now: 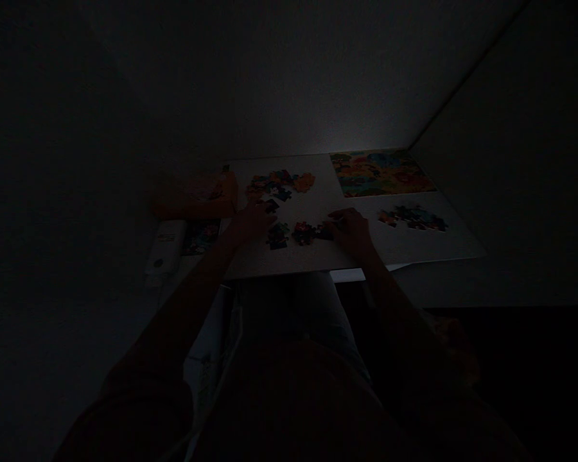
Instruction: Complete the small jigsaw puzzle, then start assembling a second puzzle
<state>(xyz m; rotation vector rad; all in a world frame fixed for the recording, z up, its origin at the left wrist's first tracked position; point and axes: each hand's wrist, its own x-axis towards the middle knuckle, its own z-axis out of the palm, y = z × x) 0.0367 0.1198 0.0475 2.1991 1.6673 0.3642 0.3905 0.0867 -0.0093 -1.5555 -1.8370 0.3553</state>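
The picture is very dark. My left hand (254, 223) is over the left part of the white table, its fingers curled about a dark puzzle piece (271, 206). Toward the middle, my right hand (351, 232) has its fingers pinched at the edge of another puzzle piece (324, 231). That piece lies against a small reddish cluster of joined pieces (303, 233). Between the hands sits a greenish-blue group of pieces (277, 236), apart from the red one. Fine details at the fingertips are lost in the dimness.
A heap of loose pieces (279, 183) lies behind my left hand, and a second heap (414, 218) is at the right. A colourful picture sheet (383, 173) lies at the back right. An orange box (197, 196), a white device (165, 247) and a dark picture card (201, 237) are at the left.
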